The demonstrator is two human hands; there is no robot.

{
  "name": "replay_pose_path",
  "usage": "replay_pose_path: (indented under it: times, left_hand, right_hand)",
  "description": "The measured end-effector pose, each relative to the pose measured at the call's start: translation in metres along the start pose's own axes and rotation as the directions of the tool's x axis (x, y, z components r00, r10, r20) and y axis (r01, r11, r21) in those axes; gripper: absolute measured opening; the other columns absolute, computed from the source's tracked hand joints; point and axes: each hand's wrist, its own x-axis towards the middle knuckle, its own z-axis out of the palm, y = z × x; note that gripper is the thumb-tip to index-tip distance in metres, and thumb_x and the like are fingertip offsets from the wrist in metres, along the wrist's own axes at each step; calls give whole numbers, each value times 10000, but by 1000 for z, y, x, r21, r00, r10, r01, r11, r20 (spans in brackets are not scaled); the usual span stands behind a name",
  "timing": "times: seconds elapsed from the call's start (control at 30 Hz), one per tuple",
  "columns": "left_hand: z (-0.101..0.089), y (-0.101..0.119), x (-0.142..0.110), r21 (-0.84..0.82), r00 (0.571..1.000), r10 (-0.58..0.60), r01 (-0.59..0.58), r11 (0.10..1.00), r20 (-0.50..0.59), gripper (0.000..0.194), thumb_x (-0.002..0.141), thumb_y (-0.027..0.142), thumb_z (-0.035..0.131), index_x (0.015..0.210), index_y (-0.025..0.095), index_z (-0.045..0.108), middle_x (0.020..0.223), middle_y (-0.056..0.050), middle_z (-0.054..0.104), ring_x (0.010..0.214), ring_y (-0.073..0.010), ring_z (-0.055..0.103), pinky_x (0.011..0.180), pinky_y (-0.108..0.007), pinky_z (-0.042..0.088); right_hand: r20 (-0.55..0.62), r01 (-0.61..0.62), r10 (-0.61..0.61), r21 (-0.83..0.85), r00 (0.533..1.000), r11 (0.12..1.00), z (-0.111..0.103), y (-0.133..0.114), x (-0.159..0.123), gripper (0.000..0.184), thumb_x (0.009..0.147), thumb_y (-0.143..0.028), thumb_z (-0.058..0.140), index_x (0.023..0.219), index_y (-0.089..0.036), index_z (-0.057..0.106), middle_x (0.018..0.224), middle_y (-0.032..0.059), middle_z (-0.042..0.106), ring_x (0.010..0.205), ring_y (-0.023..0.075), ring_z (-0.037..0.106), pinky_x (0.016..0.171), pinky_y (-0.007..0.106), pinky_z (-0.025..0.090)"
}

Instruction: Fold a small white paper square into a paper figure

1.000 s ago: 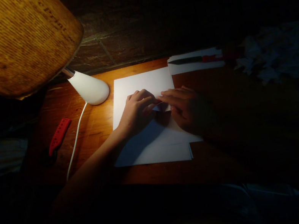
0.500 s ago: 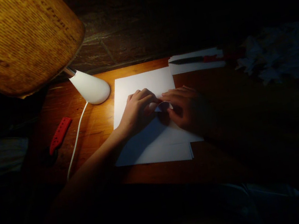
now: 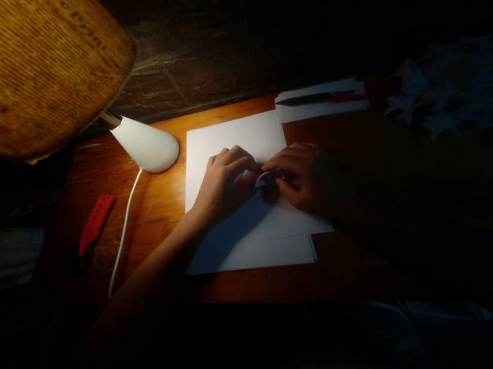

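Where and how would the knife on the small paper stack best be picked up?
By its red handle, I'd say, coming from above and from the right. The knife lies flat with its dark blade pointing left, and the handle runs right past the stack. The handle's far end is lost in shadow.

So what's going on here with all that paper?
Someone's left hand and right hand are holding a small curved piece of paper between them, over white sheets. A lamp lights the table. Behind the hands, a knife with a red handle lies across more paper.
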Motion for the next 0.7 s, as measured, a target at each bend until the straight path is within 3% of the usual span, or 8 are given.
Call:
replay_pose_path:
  times: [0.17,0.53,0.7]
  left_hand:
    - [0,-2,1,12,1000,-4,4,1000,7,143,924,241,778,1059,239,730,1113,-52,736,1000,-232,631,900,-395,478]
    - [-1,-1,1,-4,1000,-10,10,1000,26,151,942,301,784,1064,244,716,1121,-48,731,1027,-232,640,905,-391,472]
    - [-2,0,1,-1,1000,-14,14,1000,25,187,901,249,798,1069,246,714,1122,-54,734,1027,-244,648,906,-400,480]
  right_hand:
    - [4,-84,83,4,996,996,0,-1,5,156,907,-241,665,1030,-231,760,953,50,798,927,271,675,901,430,433]
    - [-11,-221,221,-3,975,975,5,-5,13,91,862,-151,707,892,-236,714,919,44,786,932,266,636,838,403,400]
    - [-8,-214,214,-14,977,977,5,-3,14,128,846,-112,706,884,-230,739,882,32,776,873,248,628,832,400,383]
